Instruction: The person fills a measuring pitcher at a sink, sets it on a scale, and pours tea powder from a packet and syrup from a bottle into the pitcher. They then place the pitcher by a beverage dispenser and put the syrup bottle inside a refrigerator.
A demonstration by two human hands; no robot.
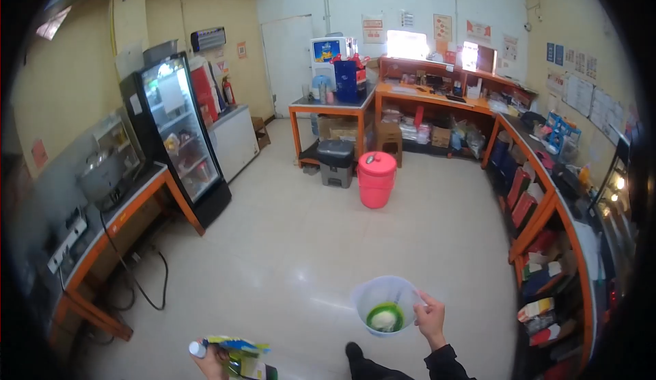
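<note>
My right hand [430, 317] is closed on the rim or handle of a translucent plastic pitcher [369, 298], held above the floor. Inside the pitcher lies bright green liquid [373, 321] with a whitish lump or foam [386, 321] in the middle. At the lower left, my left hand [213, 364] is wrapped around a white-capped bottle [197, 349]. A yellow-and-blue packet [239, 343] and a green-labelled item [247, 368] show beside the same hand. How these pieces join, and whether all are gripped, I cannot tell.
A pink lidded bucket [376, 182] and a grey bin [336, 165] stand on the floor ahead. To the left are an orange-framed counter [117, 219] and a glass-door fridge [179, 130]. Stocked shelving [547, 202] runs along the right. A dangling black cable [133, 277] reaches the floor.
</note>
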